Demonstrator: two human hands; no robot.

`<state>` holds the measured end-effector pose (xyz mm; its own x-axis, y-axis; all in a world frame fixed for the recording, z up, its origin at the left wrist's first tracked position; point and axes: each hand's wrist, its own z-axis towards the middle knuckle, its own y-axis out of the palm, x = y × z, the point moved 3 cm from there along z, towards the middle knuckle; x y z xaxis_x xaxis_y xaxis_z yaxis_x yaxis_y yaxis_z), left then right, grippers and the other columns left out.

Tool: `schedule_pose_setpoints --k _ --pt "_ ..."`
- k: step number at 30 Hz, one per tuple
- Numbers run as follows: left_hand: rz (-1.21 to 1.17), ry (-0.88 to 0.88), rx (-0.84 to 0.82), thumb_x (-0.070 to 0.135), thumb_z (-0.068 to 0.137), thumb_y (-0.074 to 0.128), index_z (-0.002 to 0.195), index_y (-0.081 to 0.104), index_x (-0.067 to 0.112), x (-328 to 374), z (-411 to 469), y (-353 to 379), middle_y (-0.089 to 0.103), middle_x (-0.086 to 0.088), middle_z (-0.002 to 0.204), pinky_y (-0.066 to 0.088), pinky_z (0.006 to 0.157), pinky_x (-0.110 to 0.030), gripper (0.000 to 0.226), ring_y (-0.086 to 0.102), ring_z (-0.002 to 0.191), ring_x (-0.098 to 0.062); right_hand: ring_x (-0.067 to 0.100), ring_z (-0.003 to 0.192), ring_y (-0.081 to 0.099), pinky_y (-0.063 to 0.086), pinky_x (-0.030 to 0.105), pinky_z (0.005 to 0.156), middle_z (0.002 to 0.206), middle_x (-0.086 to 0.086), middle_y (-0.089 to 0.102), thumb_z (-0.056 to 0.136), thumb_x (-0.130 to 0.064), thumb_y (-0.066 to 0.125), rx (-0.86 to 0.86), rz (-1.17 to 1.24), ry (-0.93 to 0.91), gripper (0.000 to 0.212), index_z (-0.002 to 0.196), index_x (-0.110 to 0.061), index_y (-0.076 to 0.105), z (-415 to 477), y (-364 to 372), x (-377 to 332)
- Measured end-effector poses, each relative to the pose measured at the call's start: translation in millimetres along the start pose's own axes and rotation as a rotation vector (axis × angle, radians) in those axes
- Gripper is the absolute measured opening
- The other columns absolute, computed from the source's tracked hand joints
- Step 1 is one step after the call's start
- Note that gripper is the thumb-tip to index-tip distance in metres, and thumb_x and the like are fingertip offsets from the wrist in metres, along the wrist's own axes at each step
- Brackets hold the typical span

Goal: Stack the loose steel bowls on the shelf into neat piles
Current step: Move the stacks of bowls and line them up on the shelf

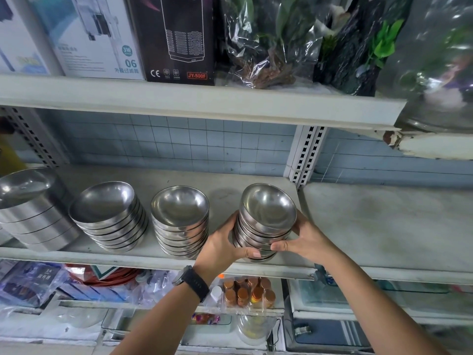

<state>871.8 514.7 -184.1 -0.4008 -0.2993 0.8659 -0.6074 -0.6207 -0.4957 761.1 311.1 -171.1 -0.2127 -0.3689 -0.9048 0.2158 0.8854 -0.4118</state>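
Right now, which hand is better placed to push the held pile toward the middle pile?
Probably the right hand: it grips the held pile on its right side, away from the middle pile. The left hand sits between the piles, in the path.

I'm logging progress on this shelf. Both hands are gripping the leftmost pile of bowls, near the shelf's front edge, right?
Not the leftmost. The head view shows the left hand and right hand gripping the rightmost pile of bowls, near the front edge of the shelf. A middle pile and a left pile stand untouched.
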Motion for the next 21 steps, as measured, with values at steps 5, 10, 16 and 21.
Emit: schedule_pose_setpoints --k 5,10,16,21 --pt "-0.032 -0.003 0.010 0.041 0.059 0.094 0.130 0.034 0.057 -3.5 -0.6 0.2 0.057 0.041 0.114 0.036 0.088 0.003 0.095 0.048 0.110 0.030 -0.002 0.132 0.051 0.037 0.033 0.118 0.140 -0.011 0.057 0.045 -0.051 0.100 -0.017 0.032 0.007 0.114 0.141 -0.042 0.038 1.4 0.8 4.7" --pt "-0.075 -0.016 -0.012 0.062 0.054 0.088 0.139 0.030 0.059 -6.5 -2.6 2.6 0.054 0.044 0.126 0.044 0.104 -0.013 0.103 0.054 0.122 0.013 0.004 0.134 0.050 0.036 0.035 0.119 0.143 -0.006 0.055 0.047 -0.051 0.099 -0.025 0.049 0.019 0.123 0.150 -0.029 0.034 1.0 2.3 7.0" --pt "-0.091 -0.030 -0.009 0.066 0.058 0.087 0.157 0.026 0.035 -12.3 -4.3 5.8 0.052 0.022 0.145 0.043 0.113 -0.029 0.121 0.045 0.133 0.009 0.006 0.135 0.050 0.036 0.039 0.120 0.143 -0.005 0.056 0.049 -0.053 0.098 -0.032 0.021 0.015 0.123 0.151 -0.028 0.033 -0.3 2.8 7.9" --pt "-0.088 -0.034 -0.038 0.063 0.059 0.089 0.160 0.012 0.037 -6.0 -4.5 4.7 0.034 0.019 0.158 0.035 0.118 -0.029 0.130 0.034 0.142 0.004 0.002 0.135 0.049 0.035 0.038 0.120 0.142 -0.011 0.055 0.046 -0.058 0.098 -0.030 0.010 0.013 0.123 0.149 -0.036 0.034 -1.4 0.6 8.3"
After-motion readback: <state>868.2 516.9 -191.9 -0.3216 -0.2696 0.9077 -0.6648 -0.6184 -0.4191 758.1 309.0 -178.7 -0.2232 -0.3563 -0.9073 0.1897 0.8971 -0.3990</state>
